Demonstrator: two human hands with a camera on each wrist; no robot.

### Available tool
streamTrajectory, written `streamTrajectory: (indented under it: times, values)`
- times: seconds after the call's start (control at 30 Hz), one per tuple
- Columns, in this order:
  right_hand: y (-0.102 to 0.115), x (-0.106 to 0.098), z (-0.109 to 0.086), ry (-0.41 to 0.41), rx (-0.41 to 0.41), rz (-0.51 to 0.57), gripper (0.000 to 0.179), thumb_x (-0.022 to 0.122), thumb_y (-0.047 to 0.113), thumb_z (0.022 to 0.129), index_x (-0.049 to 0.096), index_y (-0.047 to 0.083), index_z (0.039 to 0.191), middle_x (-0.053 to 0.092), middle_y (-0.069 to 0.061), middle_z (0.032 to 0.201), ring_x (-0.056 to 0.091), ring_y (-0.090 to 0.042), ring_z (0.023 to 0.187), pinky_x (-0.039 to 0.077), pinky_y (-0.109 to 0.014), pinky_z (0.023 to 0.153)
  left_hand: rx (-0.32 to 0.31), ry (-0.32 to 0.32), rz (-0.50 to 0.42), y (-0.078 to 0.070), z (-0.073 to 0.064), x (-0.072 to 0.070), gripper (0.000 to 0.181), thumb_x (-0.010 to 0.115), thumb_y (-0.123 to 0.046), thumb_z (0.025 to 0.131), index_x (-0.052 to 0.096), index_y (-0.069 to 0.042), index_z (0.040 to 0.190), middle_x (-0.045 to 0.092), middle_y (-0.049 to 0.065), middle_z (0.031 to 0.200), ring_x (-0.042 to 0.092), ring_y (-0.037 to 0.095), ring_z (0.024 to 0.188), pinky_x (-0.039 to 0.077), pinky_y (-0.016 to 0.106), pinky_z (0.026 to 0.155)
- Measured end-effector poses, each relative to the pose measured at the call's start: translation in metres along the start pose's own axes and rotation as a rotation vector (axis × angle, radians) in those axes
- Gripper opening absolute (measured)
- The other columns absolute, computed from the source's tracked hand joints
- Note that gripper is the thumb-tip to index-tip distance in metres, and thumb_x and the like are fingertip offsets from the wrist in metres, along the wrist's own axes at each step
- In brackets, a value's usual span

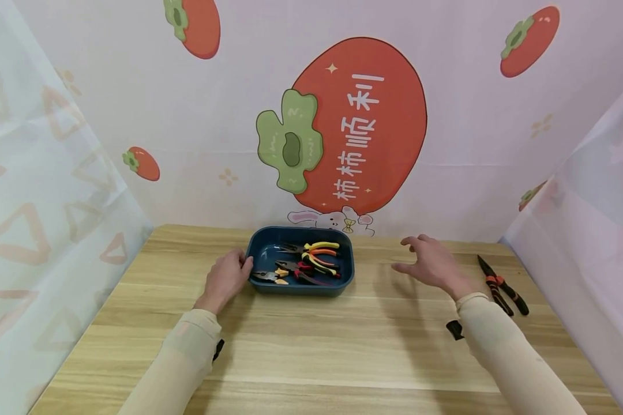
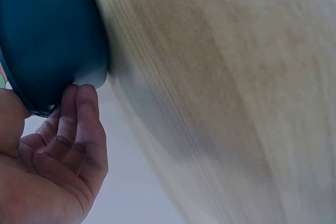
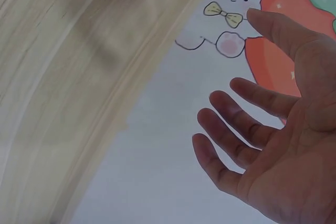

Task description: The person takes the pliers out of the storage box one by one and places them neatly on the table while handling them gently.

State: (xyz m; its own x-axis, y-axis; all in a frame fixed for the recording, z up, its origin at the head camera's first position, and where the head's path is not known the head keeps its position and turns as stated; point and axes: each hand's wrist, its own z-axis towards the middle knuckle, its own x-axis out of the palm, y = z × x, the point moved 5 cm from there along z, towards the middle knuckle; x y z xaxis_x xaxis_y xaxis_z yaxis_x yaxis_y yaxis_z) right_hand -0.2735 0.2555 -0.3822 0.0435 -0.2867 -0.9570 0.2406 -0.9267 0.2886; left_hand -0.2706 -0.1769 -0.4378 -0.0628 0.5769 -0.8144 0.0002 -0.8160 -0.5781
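Note:
A dark blue rectangular tray [image 1: 301, 291] sits toward the back of the table, with several pliers lying in it. Among them are pliers with yellow and orange handles [image 1: 322, 248], red-handled pliers [image 1: 296, 268] and a small pair with light yellow handles [image 1: 270, 275]. My left hand [image 1: 227, 279] pinches the tray's left end; in the left wrist view the thumb is at the rim and the fingertips [image 2: 86, 95] touch the outer wall. To the tray's right, my right hand [image 1: 430, 262] hovers with spread, loosely bent fingers and holds nothing.
Black and red long-nose pliers [image 1: 493, 280] lie at the table's right side, beyond my right forearm. White printed cloth [image 1: 457, 190] hangs behind the wooden table [image 1: 332, 351] and along both sides. Black straps show at both wrists.

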Motion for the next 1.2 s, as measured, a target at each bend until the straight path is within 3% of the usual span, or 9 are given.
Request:
streamTrajectory:
  times: [0.3, 0.67, 1.2]
  values:
    - [0.018, 0.002, 0.006, 0.001, -0.011, 0.021, 0.064, 0.078, 0.042, 0.088, 0.060, 0.001, 0.133, 0.061, -0.023, 0.122, 0.061, -0.039, 0.107, 0.050, -0.056, 0.090, 0.013, -0.006, -0.007, 0.000, 0.001, 0.001, 0.026, 0.055, -0.025, 0.104, 0.060, -0.005, 0.088, 0.057, 0.006, 0.071, 0.053, 0.023, 0.060, 0.040, 0.034, 0.052]
    - [0.039, -0.003, 0.018, -0.018, -0.046, 0.035, 0.055, 0.079, 0.042, 0.087, 0.067, 0.003, 0.124, 0.063, -0.017, 0.115, 0.059, -0.034, 0.104, 0.051, -0.052, 0.089, 0.011, -0.005, 0.001, 0.000, 0.001, 0.001, 0.026, 0.055, -0.025, 0.104, 0.059, -0.005, 0.088, 0.057, 0.007, 0.070, 0.053, 0.023, 0.060, 0.040, 0.034, 0.052]
    - [0.072, -0.003, 0.033, 0.007, -0.122, 0.071, 0.047, 0.077, 0.037, 0.090, 0.067, 0.005, 0.124, 0.065, -0.014, 0.113, 0.060, -0.030, 0.103, 0.051, -0.049, 0.090, -0.007, -0.005, 0.006, -0.001, -0.001, 0.000, 0.026, 0.055, -0.026, 0.103, 0.061, -0.005, 0.090, 0.059, 0.007, 0.073, 0.055, 0.023, 0.063, 0.041, 0.034, 0.054]
